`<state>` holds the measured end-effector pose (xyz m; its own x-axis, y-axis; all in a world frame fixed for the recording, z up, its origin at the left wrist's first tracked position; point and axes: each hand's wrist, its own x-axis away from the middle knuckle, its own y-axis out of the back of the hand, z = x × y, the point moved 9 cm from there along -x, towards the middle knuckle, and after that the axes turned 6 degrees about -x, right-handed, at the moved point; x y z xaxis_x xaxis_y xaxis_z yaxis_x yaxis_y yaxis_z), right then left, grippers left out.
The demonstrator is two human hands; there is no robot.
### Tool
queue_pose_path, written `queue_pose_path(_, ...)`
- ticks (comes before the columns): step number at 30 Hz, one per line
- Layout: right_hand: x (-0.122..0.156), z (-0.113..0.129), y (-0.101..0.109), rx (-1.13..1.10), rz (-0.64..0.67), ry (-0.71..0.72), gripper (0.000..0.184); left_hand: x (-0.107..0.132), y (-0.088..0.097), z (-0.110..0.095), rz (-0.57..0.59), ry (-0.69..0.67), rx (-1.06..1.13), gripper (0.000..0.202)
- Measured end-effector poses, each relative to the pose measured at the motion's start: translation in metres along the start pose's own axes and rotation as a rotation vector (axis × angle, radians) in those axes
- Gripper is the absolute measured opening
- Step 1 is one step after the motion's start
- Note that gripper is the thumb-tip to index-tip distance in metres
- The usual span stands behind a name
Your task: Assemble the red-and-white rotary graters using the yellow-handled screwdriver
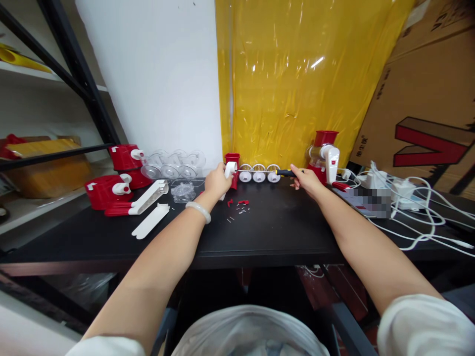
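Frame centre: my left hand (217, 184) clenched round the red-white housing (230, 170). My right hand (307, 182) grasps the screwdriver (284, 172) handle; shaft lies level, tip pointing left into the housing, above the black table (282, 232).

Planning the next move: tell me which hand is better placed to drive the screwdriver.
Right, probably: the right hand grips the yellow-and-black-handled screwdriver, its metal shaft aimed at the red-and-white plastic part the left hand holds.
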<state>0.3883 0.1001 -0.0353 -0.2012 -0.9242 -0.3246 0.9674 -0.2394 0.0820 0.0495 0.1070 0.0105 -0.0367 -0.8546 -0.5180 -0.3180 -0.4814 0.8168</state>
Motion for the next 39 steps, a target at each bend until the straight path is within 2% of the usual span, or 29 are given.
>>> queue_pose_path(5,0.006,-0.007,-0.014,-0.184,0.084,-0.159,0.039,0.0,0.003,0.001,-0.011,0.019,0.02,0.033)
queue_pose_path(10,0.009,0.005,-0.02,-0.387,0.138,-0.078,0.048,0.001,0.006,0.002,-0.011,0.035,0.023,0.033)
queue_pose_path(21,0.0,0.006,-0.005,-0.158,0.054,0.059,0.049,-0.002,-0.001,0.002,-0.004,0.004,0.0,0.032)
queue_pose_path(27,0.0,0.001,0.001,-0.043,-0.015,-0.003,0.051,-0.002,-0.003,0.002,-0.009,0.003,0.004,0.032)
queue_pose_path(33,0.004,-0.007,-0.008,-0.17,0.002,-0.152,0.037,-0.002,-0.001,0.002,-0.013,-0.001,0.019,0.032)
queue_pose_path(35,0.005,-0.005,-0.013,-0.287,0.045,-0.15,0.033,-0.002,0.0,0.003,-0.013,0.014,0.028,0.033)
queue_pose_path(37,0.005,-0.001,-0.015,-0.377,0.08,-0.125,0.037,-0.002,0.002,0.003,-0.016,0.02,0.04,0.032)
queue_pose_path(39,0.005,0.003,-0.015,-0.39,0.101,-0.087,0.038,-0.002,0.002,0.003,-0.018,0.016,0.048,0.032)
